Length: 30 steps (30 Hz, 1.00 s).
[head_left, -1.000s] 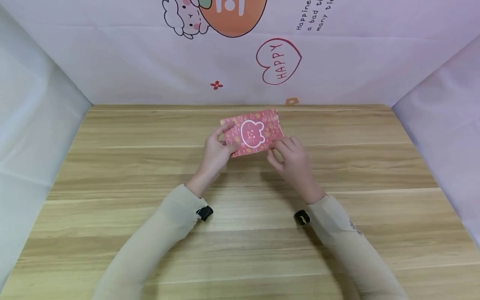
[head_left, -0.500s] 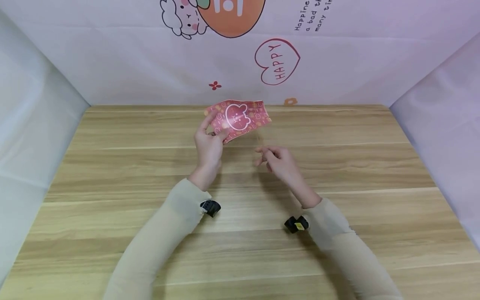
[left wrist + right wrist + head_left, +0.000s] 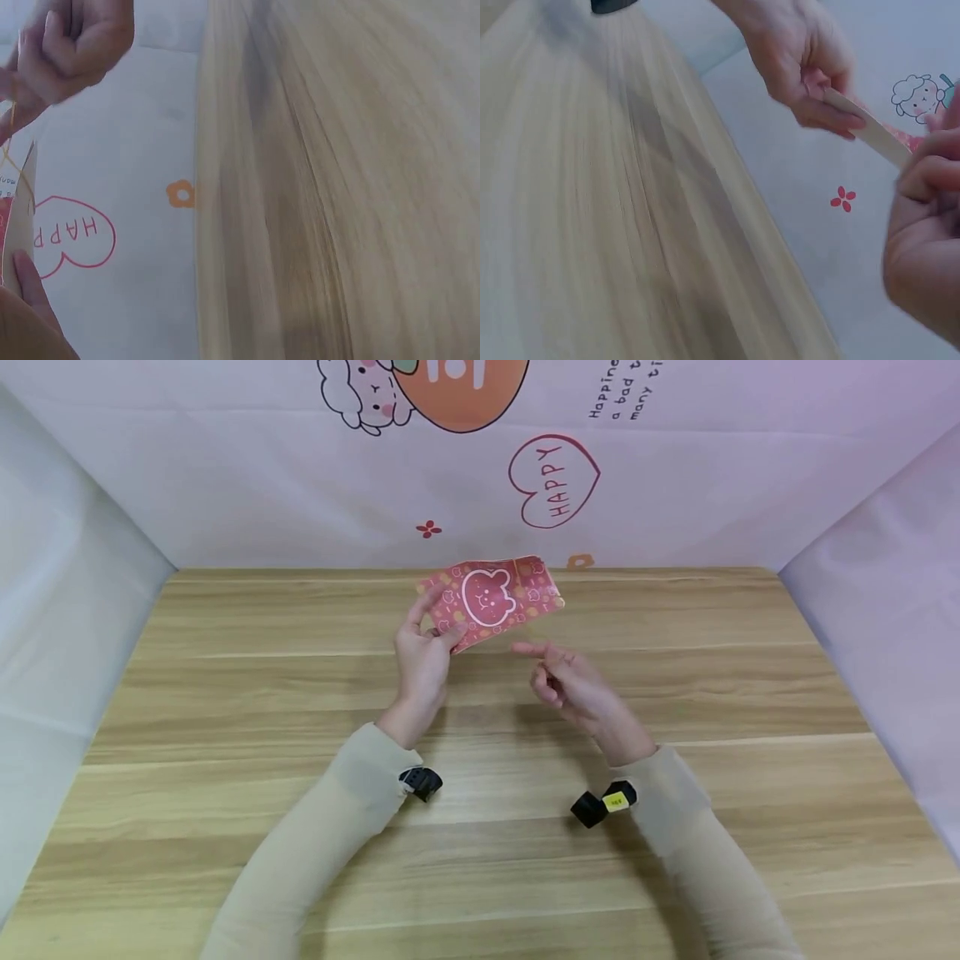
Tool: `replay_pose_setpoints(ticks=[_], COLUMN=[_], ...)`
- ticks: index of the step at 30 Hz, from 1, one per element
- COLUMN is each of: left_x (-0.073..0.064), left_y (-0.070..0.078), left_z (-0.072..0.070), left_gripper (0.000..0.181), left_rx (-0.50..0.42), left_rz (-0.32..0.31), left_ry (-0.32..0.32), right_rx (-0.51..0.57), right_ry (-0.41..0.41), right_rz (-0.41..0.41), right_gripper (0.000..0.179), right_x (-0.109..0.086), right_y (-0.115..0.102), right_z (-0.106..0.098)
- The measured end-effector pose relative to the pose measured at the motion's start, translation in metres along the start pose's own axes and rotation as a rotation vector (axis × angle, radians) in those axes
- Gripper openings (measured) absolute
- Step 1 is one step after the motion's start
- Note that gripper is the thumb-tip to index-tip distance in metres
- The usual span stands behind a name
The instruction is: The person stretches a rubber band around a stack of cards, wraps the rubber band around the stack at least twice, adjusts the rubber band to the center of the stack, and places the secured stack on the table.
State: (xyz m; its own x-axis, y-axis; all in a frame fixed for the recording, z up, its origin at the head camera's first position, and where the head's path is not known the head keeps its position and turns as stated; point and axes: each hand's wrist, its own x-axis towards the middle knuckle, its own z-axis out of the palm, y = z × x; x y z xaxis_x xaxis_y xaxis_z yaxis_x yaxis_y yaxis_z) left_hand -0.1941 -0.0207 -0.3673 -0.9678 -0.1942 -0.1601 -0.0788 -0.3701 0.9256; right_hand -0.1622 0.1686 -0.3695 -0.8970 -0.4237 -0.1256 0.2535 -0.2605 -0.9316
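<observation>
A pink packet (image 3: 491, 597) printed with a white-outlined bear face is held up near the table's far edge, tilted. My left hand (image 3: 423, 660) grips its left end, thumb on the front. In the right wrist view the packet shows a pale side edge (image 3: 885, 140). My right hand (image 3: 577, 685) is just below and right of the packet, index finger extended toward it, other fingers curled. The left wrist view shows a thin yellow rubber band (image 3: 13, 112) looped on a right-hand finger and running, crossed, to the packet's edge.
The wood-grain table (image 3: 480, 860) lies below both arms. A white printed cloth (image 3: 300, 485) stands behind it, with white cloth walls at left and right. Black wrist cameras hang under both sleeves, the right one (image 3: 591, 808) low over the table.
The right hand has left the packet's lower right corner, drawn slightly toward me, then extended its index finger. The left hand has shifted the packet left and up, then slightly back right.
</observation>
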Motion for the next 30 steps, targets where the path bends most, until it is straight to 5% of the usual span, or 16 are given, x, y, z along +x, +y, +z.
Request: replay_pose_setpoints(ticks=[4,8,16,20,24,30], left_x=[-0.004,-0.006,-0.008,-0.007,-0.005,-0.004], left_y=[-0.002,-0.003,-0.005,-0.006,-0.006,-0.008], left_z=[0.004,0.006,0.000,-0.005,-0.010,-0.015], left_gripper=[0.054,0.054,0.052,0.050,0.052,0.051], left_rx=[-0.079,-0.131,-0.131,-0.086,-0.040,0.010], left_rz=[-0.089,-0.099,0.001,0.045,0.102,0.169], left_ry=[0.008,-0.001,-0.033,-0.064,-0.100,-0.097], right_rx=[0.266,0.426,0.730,0.730,0.652,0.646], right_ry=[0.024,0.154,0.459,0.521,0.487,0.315], right_rz=[-0.283,-0.405,-0.157,-0.090,-0.028,0.107], right_gripper=[0.033,0.040,0.052,0.052,0.062,0.064], right_x=[0.005,0.008,0.014,0.016,0.014,0.007], right_y=[0.005,0.006,-0.001,-0.001,-0.001,0.000], right_z=[0.004,0.012,0.018,0.010,0.003,-0.004])
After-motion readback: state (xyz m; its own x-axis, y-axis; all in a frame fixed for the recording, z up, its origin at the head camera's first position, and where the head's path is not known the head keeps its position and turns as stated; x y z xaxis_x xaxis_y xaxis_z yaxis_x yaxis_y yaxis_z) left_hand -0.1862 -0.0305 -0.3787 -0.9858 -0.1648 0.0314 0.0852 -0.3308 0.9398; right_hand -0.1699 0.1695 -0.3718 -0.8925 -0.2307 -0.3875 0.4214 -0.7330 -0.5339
